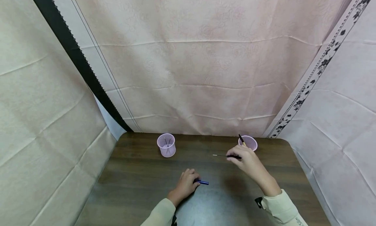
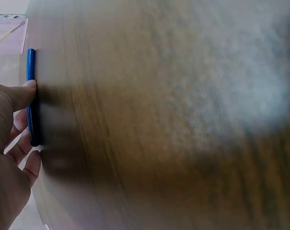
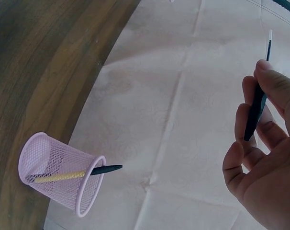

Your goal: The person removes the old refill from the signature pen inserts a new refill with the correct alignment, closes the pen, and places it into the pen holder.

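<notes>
So, the blue tube [image 1: 202, 182] is in the left hand [image 1: 185, 184], over the middle of the table [image 1: 132, 186]. The thumb and fingers pinch it, and one end sticks out to the right. The black stick [image 3: 255, 112] is in the right hand [image 1: 246, 160], nearer the far edge of the table. The thumb and fingers pinch that one too, and a thin rod [image 3: 269, 45] pokes out of it, past the thumb. The rod is tiny and hard to see well, so it may be an ink tube, but I am not sure.

The two parts are well apart. I think this is the step of putting a pen together, with a part in each hand and the joining not yet done. The next move seems to call for bringing the hands close, lining up the rod with an end of the blue tube, and pushing softly while the left hand holds tight. A crooked push could bump or bend the rod.

Close to the right hand stands the right cup [image 1: 251, 143], with a yellow stick [image 3: 63, 177] in it. The stick's black end leans out past the rim. The left cup [image 1: 172, 151] holds thin sticks [image 1: 168, 145]. Behind the table hangs a pale cloth [image 1: 205, 72].
</notes>
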Available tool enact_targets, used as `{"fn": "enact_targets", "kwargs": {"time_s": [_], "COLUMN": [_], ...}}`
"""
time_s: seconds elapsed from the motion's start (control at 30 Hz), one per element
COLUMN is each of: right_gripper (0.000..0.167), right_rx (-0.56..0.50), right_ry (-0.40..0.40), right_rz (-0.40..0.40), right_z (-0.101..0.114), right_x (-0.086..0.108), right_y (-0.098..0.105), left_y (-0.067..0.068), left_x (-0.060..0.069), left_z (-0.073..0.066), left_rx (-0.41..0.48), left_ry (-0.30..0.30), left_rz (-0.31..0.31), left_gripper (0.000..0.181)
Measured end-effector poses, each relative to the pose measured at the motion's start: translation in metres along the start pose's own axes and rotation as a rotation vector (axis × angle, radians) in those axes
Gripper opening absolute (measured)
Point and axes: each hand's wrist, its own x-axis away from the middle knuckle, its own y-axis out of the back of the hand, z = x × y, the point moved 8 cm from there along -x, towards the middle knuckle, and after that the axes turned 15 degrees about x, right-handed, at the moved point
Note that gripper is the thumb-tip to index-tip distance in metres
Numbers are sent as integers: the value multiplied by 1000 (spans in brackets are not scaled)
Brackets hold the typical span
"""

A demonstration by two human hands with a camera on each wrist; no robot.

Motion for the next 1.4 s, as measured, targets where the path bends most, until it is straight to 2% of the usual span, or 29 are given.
{"fn": "enact_targets", "kwargs": {"time_s": [0.2, 0.37, 0.67, 0.93, 1.1, 1.4], "right_gripper": [22, 25, 23, 25, 24, 21], "right_rx": [4, 7, -3, -13, -29, -33], "right_ry": [-6, -13, -7, 10, 0, 13], "right_rz": [7, 10, -1, -32, -32, -45], "right_z": [-1, -2, 0, 2, 1, 1], "right_x": [0, 0, -2, -5, -5, -6], "right_y": [0, 1, 4, 8, 8, 8], "left_y": [0, 1, 8, 26, 35, 51], "left_x": [1, 0, -5, -15, -22, -29], "left_z": [1, 2, 0, -6, -8, -17], "left_rx": [15, 61, 131, 134, 140, 150], "left_ry": [15, 42, 49, 43, 53, 26], "left_rz": [8, 23, 23, -18, -20, -71], "left_gripper": [9, 14, 24, 26, 29, 31]}}
